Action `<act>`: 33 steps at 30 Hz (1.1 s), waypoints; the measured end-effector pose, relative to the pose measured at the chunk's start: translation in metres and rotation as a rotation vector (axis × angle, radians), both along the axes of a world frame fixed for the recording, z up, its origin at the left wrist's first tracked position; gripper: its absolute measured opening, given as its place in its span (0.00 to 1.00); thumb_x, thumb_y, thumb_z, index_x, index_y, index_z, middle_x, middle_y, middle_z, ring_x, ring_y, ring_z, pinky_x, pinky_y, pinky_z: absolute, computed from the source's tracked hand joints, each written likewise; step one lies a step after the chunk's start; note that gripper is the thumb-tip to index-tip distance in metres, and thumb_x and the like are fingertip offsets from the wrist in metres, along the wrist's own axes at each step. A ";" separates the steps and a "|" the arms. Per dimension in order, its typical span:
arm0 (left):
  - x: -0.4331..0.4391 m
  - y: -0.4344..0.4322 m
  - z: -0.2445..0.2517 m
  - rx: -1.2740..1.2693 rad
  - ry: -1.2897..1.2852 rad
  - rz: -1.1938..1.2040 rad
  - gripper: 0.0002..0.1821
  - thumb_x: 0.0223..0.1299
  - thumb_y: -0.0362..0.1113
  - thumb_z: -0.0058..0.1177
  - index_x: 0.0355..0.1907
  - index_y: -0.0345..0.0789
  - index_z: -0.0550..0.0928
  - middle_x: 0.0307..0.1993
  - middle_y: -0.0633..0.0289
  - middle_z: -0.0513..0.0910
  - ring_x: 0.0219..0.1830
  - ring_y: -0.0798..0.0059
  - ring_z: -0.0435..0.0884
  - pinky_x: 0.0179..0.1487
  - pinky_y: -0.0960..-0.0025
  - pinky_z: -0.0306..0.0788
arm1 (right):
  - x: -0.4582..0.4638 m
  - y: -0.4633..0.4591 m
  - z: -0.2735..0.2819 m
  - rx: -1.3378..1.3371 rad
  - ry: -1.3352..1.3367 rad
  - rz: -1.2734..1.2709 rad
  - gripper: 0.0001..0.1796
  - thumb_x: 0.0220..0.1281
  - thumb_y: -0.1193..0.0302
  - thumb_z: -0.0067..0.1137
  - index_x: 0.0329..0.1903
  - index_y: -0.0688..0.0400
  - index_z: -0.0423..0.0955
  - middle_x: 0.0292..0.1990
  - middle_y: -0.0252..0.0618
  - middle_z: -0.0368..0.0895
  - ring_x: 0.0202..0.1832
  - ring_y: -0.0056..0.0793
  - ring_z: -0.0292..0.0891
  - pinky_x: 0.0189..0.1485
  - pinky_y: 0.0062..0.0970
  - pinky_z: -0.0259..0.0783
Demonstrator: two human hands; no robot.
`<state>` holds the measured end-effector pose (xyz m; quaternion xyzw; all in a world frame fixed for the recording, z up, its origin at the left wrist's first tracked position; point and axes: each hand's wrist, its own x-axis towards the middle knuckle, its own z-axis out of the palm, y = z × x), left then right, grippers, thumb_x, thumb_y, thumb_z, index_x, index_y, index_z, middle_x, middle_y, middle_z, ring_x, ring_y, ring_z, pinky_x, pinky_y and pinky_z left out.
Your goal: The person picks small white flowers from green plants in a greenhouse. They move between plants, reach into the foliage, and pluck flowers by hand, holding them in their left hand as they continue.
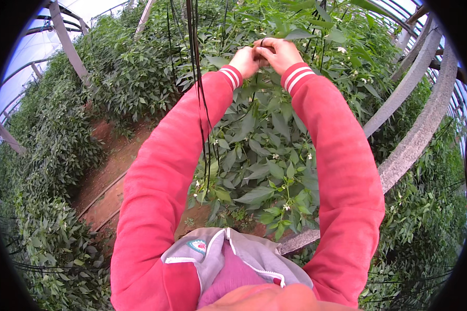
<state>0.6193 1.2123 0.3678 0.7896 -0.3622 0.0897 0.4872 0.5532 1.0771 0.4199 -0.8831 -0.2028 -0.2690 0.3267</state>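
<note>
My left hand (244,62) and my right hand (283,53) meet at the top middle, among the upper leaves of a pepper plant (257,155). Their fingers are bent and touch each other. A thin dark line, perhaps a cord, crosses the right hand's fingers; whatever lies between the fingertips is hidden. Broad green leaves (299,34) hang just beyond the right hand. Below the hands, the plant bears small white flowers (286,207). A bundle of black cords (194,50) hangs left of my hands and crosses in front of my left sleeve.
Concrete posts (420,144) slant along the right side, with another post (68,42) at upper left. Dense pepper rows (50,167) flank a reddish soil path (113,167) on the left. Curved greenhouse ribs (31,64) carry translucent film at the edges.
</note>
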 end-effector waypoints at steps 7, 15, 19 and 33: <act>-0.039 0.021 0.001 -0.115 0.254 -0.441 0.15 0.59 0.25 0.51 0.49 0.28 0.73 0.40 0.60 0.84 0.49 0.74 0.82 0.55 0.73 0.72 | 0.005 -0.030 0.031 -0.076 0.224 -0.161 0.13 0.60 0.58 0.59 0.41 0.50 0.85 0.37 0.43 0.86 0.40 0.36 0.83 0.48 0.33 0.75; -0.079 0.030 -0.011 -0.226 -0.190 -0.147 0.16 0.51 0.29 0.66 0.38 0.33 0.72 0.28 0.67 0.79 0.29 0.83 0.75 0.35 0.75 0.71 | 0.003 -0.034 0.044 -0.201 0.034 -0.177 0.14 0.58 0.56 0.62 0.38 0.51 0.87 0.34 0.40 0.86 0.36 0.29 0.80 0.47 0.29 0.73; -0.069 0.035 -0.022 -0.036 -0.290 -0.297 0.11 0.52 0.27 0.63 0.41 0.34 0.82 0.35 0.66 0.76 0.33 0.82 0.72 0.40 0.75 0.69 | 0.011 -0.053 0.034 0.253 0.450 0.169 0.17 0.66 0.59 0.53 0.42 0.55 0.86 0.43 0.40 0.87 0.48 0.31 0.81 0.57 0.30 0.72; -0.024 -0.016 -0.009 -0.475 0.340 -0.110 0.14 0.64 0.31 0.56 0.51 0.30 0.81 0.44 0.63 0.85 0.44 0.81 0.81 0.47 0.74 0.75 | -0.032 0.000 -0.018 0.221 -0.003 -0.315 0.13 0.60 0.75 0.52 0.39 0.50 0.86 0.67 0.51 0.66 0.65 0.49 0.67 0.67 0.36 0.64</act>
